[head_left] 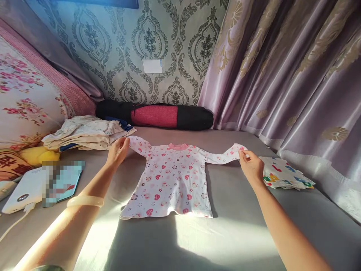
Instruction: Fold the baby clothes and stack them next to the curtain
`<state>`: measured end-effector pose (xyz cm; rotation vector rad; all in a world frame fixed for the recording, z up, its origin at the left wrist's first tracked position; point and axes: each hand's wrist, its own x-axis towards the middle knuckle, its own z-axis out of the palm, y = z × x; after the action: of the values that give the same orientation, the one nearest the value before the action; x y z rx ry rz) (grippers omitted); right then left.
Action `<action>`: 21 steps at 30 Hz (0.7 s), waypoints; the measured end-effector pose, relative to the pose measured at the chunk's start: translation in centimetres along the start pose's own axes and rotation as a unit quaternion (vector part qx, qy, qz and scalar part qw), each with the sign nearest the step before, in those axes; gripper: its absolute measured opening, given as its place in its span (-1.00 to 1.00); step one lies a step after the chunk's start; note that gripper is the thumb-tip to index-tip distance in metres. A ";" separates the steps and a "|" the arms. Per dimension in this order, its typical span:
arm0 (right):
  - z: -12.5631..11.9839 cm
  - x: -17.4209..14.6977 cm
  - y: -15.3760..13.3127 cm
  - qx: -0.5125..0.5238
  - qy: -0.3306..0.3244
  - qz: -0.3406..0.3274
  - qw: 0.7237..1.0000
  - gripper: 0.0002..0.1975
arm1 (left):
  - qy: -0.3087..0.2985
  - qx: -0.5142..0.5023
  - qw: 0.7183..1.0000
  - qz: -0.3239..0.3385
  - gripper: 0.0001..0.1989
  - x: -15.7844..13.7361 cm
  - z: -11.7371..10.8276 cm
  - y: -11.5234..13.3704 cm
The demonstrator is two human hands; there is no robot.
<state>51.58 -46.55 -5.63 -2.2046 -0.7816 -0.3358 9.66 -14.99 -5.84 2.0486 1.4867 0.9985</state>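
While both arms reach forward over the grey sheet, the left hand and the right hand hold a small shirt by the ends of its two sleeves, one cuff in each hand. The grip of each hand is narrow: the fingers are closed together on the thin cloth. The shirt lies in the middle of the sheet, between the two hands, with its pink collar turned away from the person and its lower hem, which is a little wavy, turned toward the person. It is white, printed with red hearts and small flowers, and its sleeves are spread to both sides. Just behind the left hand is a pile of folded clothes, and just beside the right hand lies a folded cloth with colourful figures. On the left forearm there is a pale bangle. Near this forearm lie a white device with a cable and a light blue object (its surface is partly blurred, so I cannot tell exactly what it is). Farther back, a black and red roll rests before the patterned wall.
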 end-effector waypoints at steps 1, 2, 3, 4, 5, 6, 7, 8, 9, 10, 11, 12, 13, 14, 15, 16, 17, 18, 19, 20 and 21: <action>0.2 -0.1 0.2 0.001 0.015 -0.023 1.000 -0.60 | 0.007 0.015 1.000 0.020 -0.61 0.0 0.0 -0.2; 0.4 -0.1 0.5 0.007 0.024 -0.053 0.998 -0.62 | 0.013 0.035 0.998 0.045 -0.61 -0.1 0.0 -0.5; 0.7 -0.1 0.9 0.013 0.029 -0.085 0.996 -0.63 | 0.015 0.059 0.995 0.074 -0.61 -0.1 0.1 -0.9; 0.9 -0.1 1.3 0.014 0.029 -0.116 0.993 -0.64 | 0.017 0.088 0.991 0.104 -0.61 -0.2 0.2 -1.3; 1.1 -0.1 1.8 0.005 0.025 -0.143 0.989 -0.63 | 0.017 0.122 0.983 0.134 -0.60 -0.2 0.2 -1.8; 1.3 -0.2 2.3 -0.012 0.015 -0.164 0.986 -0.61 | 0.018 0.159 0.974 0.162 -0.59 -0.3 0.3 -2.3; 1.6 -0.2 2.8 -0.034 0.000 -0.178 0.983 -0.58 | 0.017 0.196 0.962 0.188 -0.57 -0.5 0.4 -2.8; 1.8 -0.3 3.3 -0.059 -0.014 -0.186 0.981 -0.55 | 0.018 0.229 0.950 0.210 -0.55 -0.6 0.5 -3.3; 2.0 -0.4 3.8 -0.086 -0.023 -0.190 0.978 -0.52 | 0.019 0.258 0.939 0.226 -0.53 -0.8 0.6 -3.7; 2.3 -0.5 4.2 -0.114 -0.028 -0.189 0.975 -0.50 | 0.019 0.282 0.930 0.235 -0.52 -1.0 0.7 -4.1; 2.5 -0.7 4.6 -0.141 -0.029 -0.185 0.972 -0.48 | 0.018 0.299 0.924 0.237 -0.50 -1.2 0.8 -4.5; 2.8 -0.8 4.9 -0.166 -0.027 -0.179 0.969 -0.47 | 0.015 0.312 0.921 0.233 -0.49 -1.4 1.0 -4.9; 3.0 -1.0 5.2 -0.190 -0.025 -0.172 0.966 -0.47 | 0.009 0.321 0.920 0.223 -0.48 -1.5 1.1 -5.3; 3.1 -1.2 5.4 -0.212 -0.024 -0.163 0.963 -0.47 | -0.002 0.328 0.921 0.210 -0.47 -1.5 1.2 -5.6; 3.2 -1.4 5.5 -0.232 -0.024 -0.154 0.960 -0.48 | -0.017 0.333 0.922 0.195 -0.47 -1.5 1.3 -5.9; 3.3 -1.7 5.6 -0.250 -0.024 -0.141 0.958 -0.49 | -0.034 0.337 0.924 0.175 -0.48 -1.5 1.4 -6.2; 3.2 -1.9 5.5 -0.265 -0.025 -0.125 0.956 -0.51 | -0.053 0.340 0.927 0.152 -0.48 -1.4 1.4 -6.5; 3.1 -2.0 5.3 -0.279 -0.026 -0.108 0.954 -0.52 | -0.075 0.339 0.929 0.128 -0.49 -1.3 1.4 -6.7; 2.8 -2.2 5.0 -0.289 -0.027 -0.094 0.952 -0.54 | -0.097 0.335 0.931 0.108 -0.50 -1.1 1.3 -6.8; 2.5 -2.3 4.6 -0.295 -0.029 -0.084 0.951 -0.55 | -0.117 0.328 0.933 0.095 -0.50 -1.0 1.1 -6.9; 2.1 -2.4 4.1 -0.296 -0.033 -0.080 0.951 -0.56 | -0.133 0.317 0.935 0.090 -0.50 -0.9 0.9 -6.8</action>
<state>52.24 -48.16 -10.52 -2.7248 -0.9947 -0.6490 5.88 -13.39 -11.44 2.6701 1.6301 0.2718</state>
